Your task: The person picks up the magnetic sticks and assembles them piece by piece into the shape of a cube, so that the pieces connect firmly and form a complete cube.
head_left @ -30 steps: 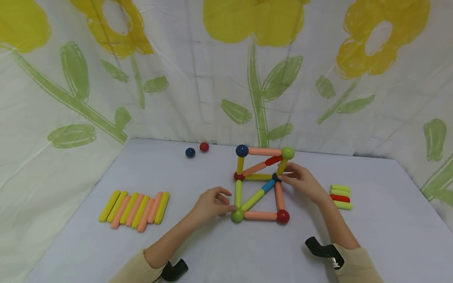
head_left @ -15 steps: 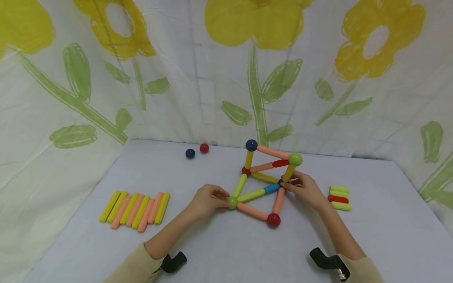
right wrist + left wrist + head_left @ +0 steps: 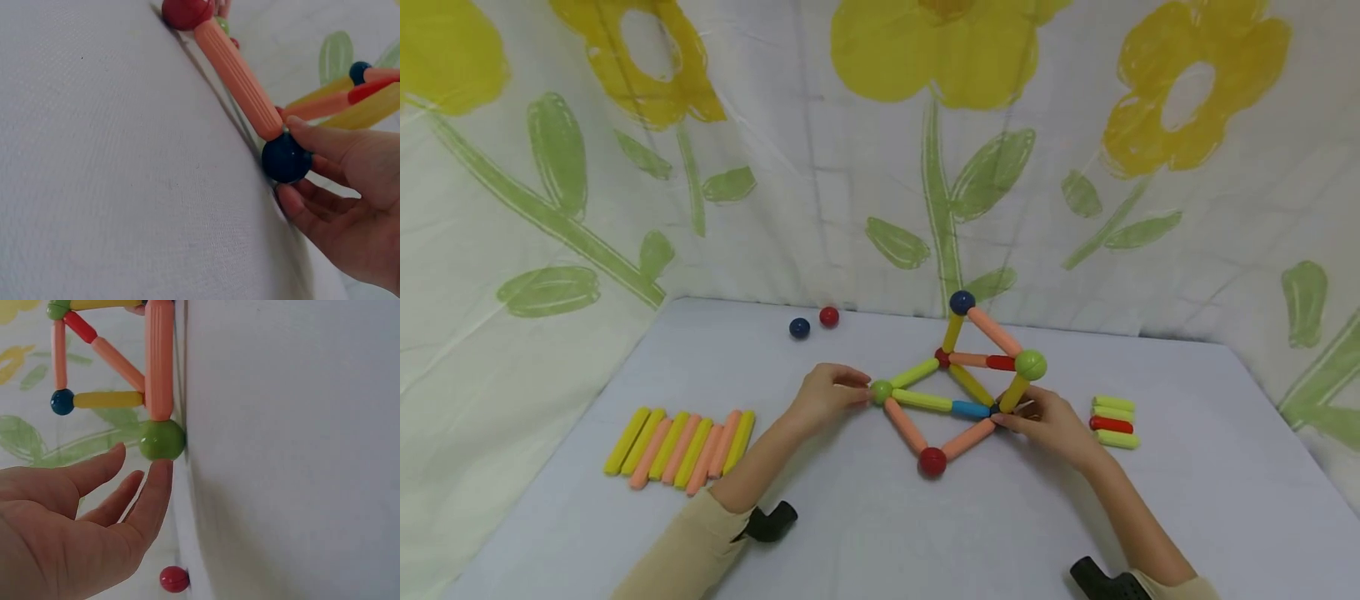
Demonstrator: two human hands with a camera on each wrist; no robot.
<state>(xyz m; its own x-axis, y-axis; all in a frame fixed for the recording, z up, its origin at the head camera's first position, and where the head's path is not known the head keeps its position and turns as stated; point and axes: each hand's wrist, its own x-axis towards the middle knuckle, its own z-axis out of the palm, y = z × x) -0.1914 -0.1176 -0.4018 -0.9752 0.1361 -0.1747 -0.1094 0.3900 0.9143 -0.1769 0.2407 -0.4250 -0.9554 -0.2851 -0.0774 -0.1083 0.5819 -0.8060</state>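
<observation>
My left hand (image 3: 829,397) is not gripping: its fingers reach out fairly straight, and one fingertip touches a green ball (image 3: 882,392), the thumb standing just off it. My right hand (image 3: 1051,425) pinches a dark blue ball (image 3: 286,157) between thumb and finger; whether its other fingers touch that ball too is hard for me to say.

The ball-and-rod frame sits between my hands, with those two balls as its opposite corners. A lime rod (image 3: 922,401) and a short blue rod (image 3: 971,409) run end to end from my left fingertips to my right. Nearer me than both hands is a red corner ball (image 3: 932,462), joined by pink rods to the balls at each hand. Just above my right fingers, a yellow rod (image 3: 1014,394) rises to a light green ball (image 3: 1031,365).

Left of my left hand and closer to me, yellow and pink rods (image 3: 682,450) lie in a row. Beyond that hand rest a loose blue ball (image 3: 800,328) and a loose red ball (image 3: 829,317). Right of my right hand, short lime and red rods (image 3: 1112,425) lie side by side.
</observation>
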